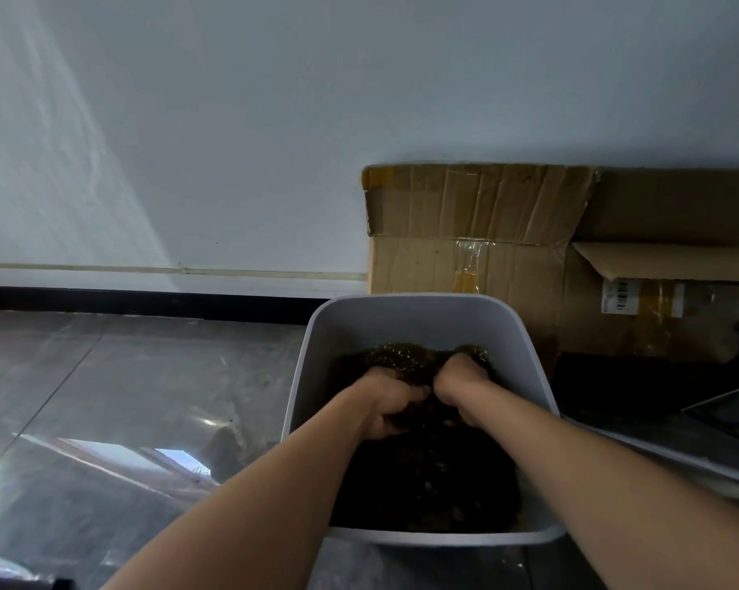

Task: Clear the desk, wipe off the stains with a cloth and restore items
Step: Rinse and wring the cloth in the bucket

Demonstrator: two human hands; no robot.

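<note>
Here my 2 hands are down inside the white plastic tub [410,301]. My left hand [385,407] and right hand [462,391] each curl tightly around the dark brown cloth [401,358], which is bunched and glistening between them. The tub stands on the grey floor [125,376], just in front of a cardboard box [465,232].

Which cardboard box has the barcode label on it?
The right cardboard box, beneath its open flap; the left cardboard box shows only yellowish tape.

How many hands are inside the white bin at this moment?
2. The left hand grips the dark cloth at the left of the white bin; the right hand grips it just beside, at the right. No other hand shows.
</note>
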